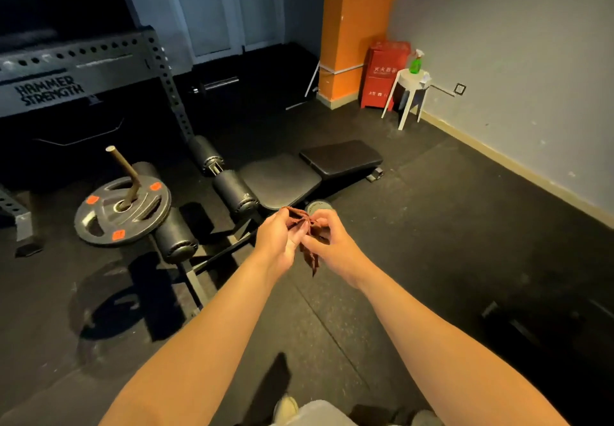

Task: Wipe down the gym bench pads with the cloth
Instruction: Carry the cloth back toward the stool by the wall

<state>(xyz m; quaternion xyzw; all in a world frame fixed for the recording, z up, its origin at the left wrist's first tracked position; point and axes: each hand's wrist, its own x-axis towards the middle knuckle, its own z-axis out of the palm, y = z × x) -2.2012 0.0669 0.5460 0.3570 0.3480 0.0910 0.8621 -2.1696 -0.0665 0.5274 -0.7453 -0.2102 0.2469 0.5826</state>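
Gathering the cloth (pixel 312 261), pinched in the curled fingers (pixel 278 223) of left hand (pixel 275 243) and right hand (pixel 332 243), in the air near the bench pads (pixel 282 179). Preparing, apparently; no wiping yet. Calls next for a flat fold, then lowering onto the near pad.

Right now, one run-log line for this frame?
phase: pre-wipe | left hand: grips cloth | right hand: grips cloth | bench pads: not yet touched

Black rubber floor (pixel 432 226) carries the gym bench (pixel 282 179) at centre, a grey rack (pixel 159 70) at left, a barbell (pixel 216 86) lying near it, and a red box (pixel 382 76) just beside a white stool (pixel 407 93) by the right wall.
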